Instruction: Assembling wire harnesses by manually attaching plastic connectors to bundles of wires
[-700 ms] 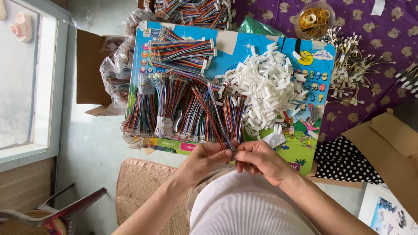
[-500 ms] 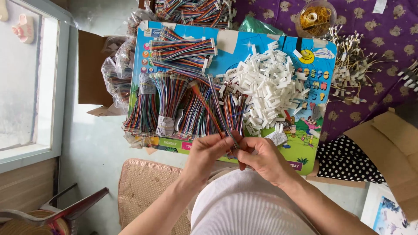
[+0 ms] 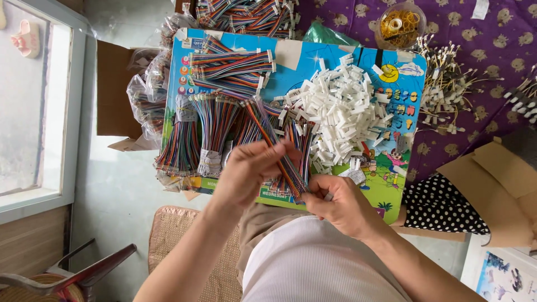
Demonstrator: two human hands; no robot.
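Both hands (image 3: 296, 187) pinch a striped, multicoloured ribbon cable (image 3: 275, 146).

A flat multicoloured ribbon cable (image 3: 278, 146) slants from upper left to lower right. Both hands pinch it. Its lower end sits above the colourful board.

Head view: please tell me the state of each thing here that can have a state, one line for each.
left hand: closed around the multicoloured wire bundle
right hand: pinching the bundle's lower end
wire bundle: held, slanted over the board
white connectors: loose, in a heap
round tub of rubber bands: open, no lid seen
brown cardboard box: flaps open
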